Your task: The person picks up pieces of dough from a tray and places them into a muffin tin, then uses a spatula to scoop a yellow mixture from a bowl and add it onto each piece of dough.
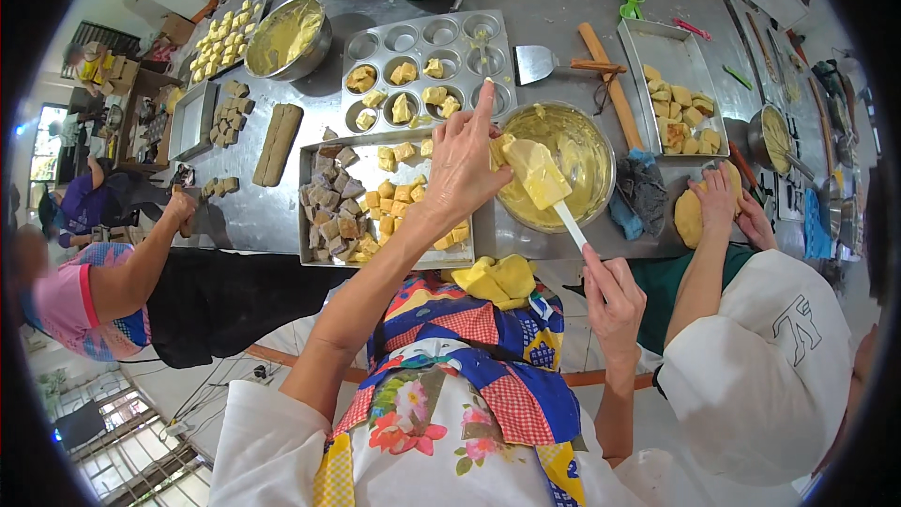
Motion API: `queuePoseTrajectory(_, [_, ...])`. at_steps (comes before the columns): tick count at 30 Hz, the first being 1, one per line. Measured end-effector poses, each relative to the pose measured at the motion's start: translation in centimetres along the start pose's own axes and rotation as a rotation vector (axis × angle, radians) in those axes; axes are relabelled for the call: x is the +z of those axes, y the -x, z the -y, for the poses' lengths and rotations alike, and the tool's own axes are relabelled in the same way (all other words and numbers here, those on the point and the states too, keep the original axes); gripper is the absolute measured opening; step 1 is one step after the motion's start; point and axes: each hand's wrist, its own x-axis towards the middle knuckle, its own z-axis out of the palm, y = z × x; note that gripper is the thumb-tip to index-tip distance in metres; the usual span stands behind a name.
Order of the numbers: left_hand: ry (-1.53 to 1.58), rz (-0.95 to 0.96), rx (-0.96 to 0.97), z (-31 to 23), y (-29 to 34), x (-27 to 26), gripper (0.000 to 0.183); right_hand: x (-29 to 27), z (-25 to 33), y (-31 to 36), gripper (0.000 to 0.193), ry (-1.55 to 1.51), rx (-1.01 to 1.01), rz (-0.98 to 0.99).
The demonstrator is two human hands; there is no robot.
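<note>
My right hand [613, 305] grips the white handle of a spatula [549, 190], its blade coated in pale yellow cream. That blade rests over a metal bowl [601, 117] smeared inside with the same cream. Beside the blade is my left hand [460, 164], index finger stretched toward the muffin tin and the other fingers curled. Something yellow shows at its thumb side, too hidden to name. Several cups of the muffin tin [441, 31] hold yellow dough pieces with cream. Below my left hand, a tray [389, 263] carries yellow and greyish-brown dough pieces.
A bench scraper [536, 64] and a wooden rolling pin [615, 94] lie beyond the bowl. At right, a co-worker's hands press yellow dough [690, 216] near a tray of dough pieces [671, 36]. Another person works at left by a brown dough log [279, 144]. A cream bowl [319, 47] stands farther back.
</note>
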Motion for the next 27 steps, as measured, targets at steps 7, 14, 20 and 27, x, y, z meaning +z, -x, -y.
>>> queuePoseTrajectory(7, [-0.064,-0.074,0.215,0.5,0.0,0.5,0.102,-1.2,-0.4,-0.8,0.036,0.051,0.008,0.012])
queuePoseTrajectory(14, [-0.034,-0.188,0.163,0.4,0.1,1.2,0.103,-2.1,-0.1,-0.1,0.024,-0.78,0.611,-0.047])
queuePoseTrajectory(20, [0.07,-0.198,0.132,-0.8,-0.1,1.4,0.105,0.2,0.6,-0.1,0.025,-1.009,0.704,-0.004])
queuePoseTrajectory(27, [0.173,-0.21,0.193,-0.7,-0.1,1.0,0.104,1.0,-0.8,-0.3,0.024,-0.871,0.721,-0.019])
